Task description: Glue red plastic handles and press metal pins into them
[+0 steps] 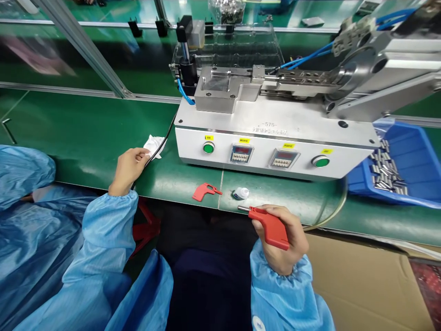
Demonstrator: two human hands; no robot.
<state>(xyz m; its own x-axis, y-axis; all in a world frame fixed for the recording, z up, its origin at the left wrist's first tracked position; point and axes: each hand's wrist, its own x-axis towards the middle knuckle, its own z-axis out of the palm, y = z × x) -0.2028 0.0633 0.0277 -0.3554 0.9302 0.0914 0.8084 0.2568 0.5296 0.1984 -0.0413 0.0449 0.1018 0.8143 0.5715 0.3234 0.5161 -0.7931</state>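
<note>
My right hand is closed around a red pistol-shaped plastic piece, with a short metal tube sticking out of its front end to the left. My left hand pinches the edge of a crumpled white tissue on the green bench. A black cable runs across the tissue and past my left fingertips. Between my hands, a second red pistol-shaped piece lies near the bench's front edge. Beside it sits a small white crumpled wad, with something dark under it.
A metal press machine with green buttons and two counters stands on the green bench. A blue bin of small metal tubes is at its right. Another person's blue sleeve is at the left. Cardboard lies lower right.
</note>
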